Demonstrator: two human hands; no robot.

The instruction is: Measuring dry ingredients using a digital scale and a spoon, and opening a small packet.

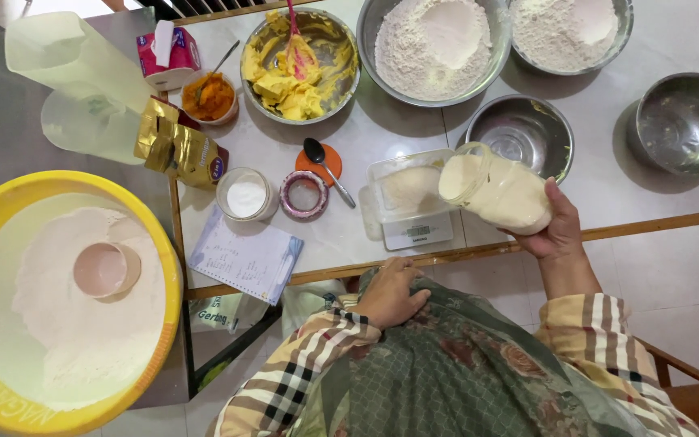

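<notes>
Gripping jar (502, 193) tight, right hand (557, 230) tips it over tub (407, 188) on scale (417, 231) nr table's front edge. Left hand (387, 293) rests loose on lap, empty. Risk: powder dumps fast, overshoots tub, spills.

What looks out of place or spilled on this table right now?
Nothing looks spilled. The gold foil packet lies crumpled on its side, and a spoon rests loose across an orange lid. The jar is tilted in the right hand.
</notes>
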